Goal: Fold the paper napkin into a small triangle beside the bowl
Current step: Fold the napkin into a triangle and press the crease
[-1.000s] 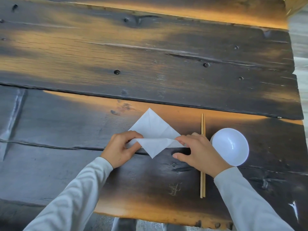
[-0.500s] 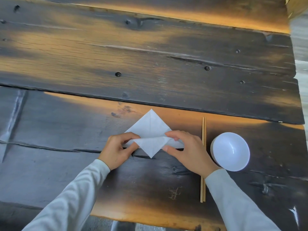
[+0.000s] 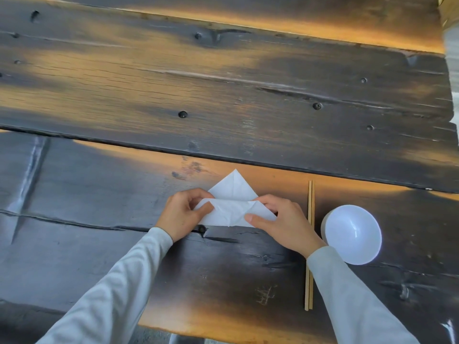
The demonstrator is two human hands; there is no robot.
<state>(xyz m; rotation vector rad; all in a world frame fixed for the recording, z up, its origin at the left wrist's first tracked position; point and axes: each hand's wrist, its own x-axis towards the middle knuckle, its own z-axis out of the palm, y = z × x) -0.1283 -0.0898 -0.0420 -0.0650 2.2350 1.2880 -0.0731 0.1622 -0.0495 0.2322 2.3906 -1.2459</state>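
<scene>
While the white napkin [image 3: 233, 207] lies partly folded on the dark wooden table [image 3: 223, 95], the left hand [image 3: 183, 214] and right hand [image 3: 280, 219] pinch its side corners. Chopsticks [image 3: 309, 244] and bowl [image 3: 352, 234] lie just right; bare planks stretch beyond.

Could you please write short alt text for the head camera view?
Two hands, left and right, fold a white paper napkin on a dark wooden table. To the right lie wooden chopsticks, then an empty white bowl.
</scene>
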